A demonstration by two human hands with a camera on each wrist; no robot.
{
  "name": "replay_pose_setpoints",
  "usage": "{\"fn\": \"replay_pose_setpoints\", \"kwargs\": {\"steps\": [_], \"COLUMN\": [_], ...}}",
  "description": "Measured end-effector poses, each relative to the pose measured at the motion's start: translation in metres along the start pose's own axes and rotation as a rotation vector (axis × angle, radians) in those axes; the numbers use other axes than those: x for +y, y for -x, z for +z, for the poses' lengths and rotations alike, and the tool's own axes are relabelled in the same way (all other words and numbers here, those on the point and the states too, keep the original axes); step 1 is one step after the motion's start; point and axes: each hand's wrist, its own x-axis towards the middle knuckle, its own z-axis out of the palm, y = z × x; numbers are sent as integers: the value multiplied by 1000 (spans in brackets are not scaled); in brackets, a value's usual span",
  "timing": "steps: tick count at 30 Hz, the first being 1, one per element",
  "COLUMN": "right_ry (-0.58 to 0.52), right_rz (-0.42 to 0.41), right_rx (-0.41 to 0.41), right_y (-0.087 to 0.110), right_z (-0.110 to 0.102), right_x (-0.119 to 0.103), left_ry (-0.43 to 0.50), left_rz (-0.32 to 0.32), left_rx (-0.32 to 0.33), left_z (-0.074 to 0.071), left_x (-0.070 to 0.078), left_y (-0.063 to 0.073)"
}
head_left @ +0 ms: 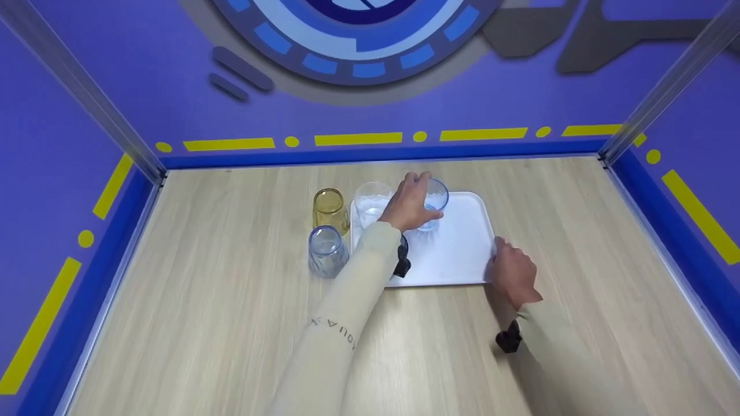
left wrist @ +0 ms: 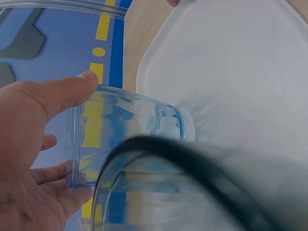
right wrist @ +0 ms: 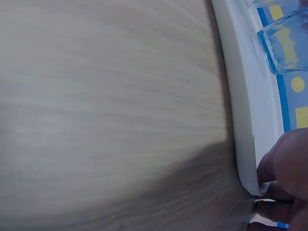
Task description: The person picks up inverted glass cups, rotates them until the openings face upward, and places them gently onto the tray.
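Observation:
My left hand (head_left: 411, 205) holds a blue-tinted drinking glass (head_left: 437, 196) over the back part of a white tray (head_left: 457, 254). In the left wrist view the thumb lies along one side of this glass (left wrist: 139, 113), with fingers on the other side. Its base is close to the tray surface. A clear glass (head_left: 367, 205) stands at the tray's back left, partly behind the left hand. Close to the left wrist camera, a dark-rimmed glass (left wrist: 159, 144) overlaps the held one. My right hand (head_left: 513, 271) grips the tray's front right corner, thumb over the rim.
Left of the tray, an amber glass (head_left: 330, 211) and a blue-grey glass (head_left: 327, 251) stand on the wooden table (head_left: 231, 300), close to the tray edge. Purple panels (head_left: 370, 115) with yellow marks enclose the table at the back and both sides.

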Motion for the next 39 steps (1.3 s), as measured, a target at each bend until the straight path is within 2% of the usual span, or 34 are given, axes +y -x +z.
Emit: {"fn": "replay_pose_setpoints", "kwargs": {"steps": [10,17,39], "right_ry": [34,36,17], "right_rz": [14,19,10], "right_rx": [-24,-14,-2], "right_y": [0,1,2], "right_z": [0,0,1], "right_x": [-2,-2,-3], "left_ry": [-2,6,-55], "left_rz": [9,-3,17], "left_rx": [-10,7,8], "left_z": [0,2,-1], "left_x": [0,0,3], "left_y": [-1,-1,5]}}
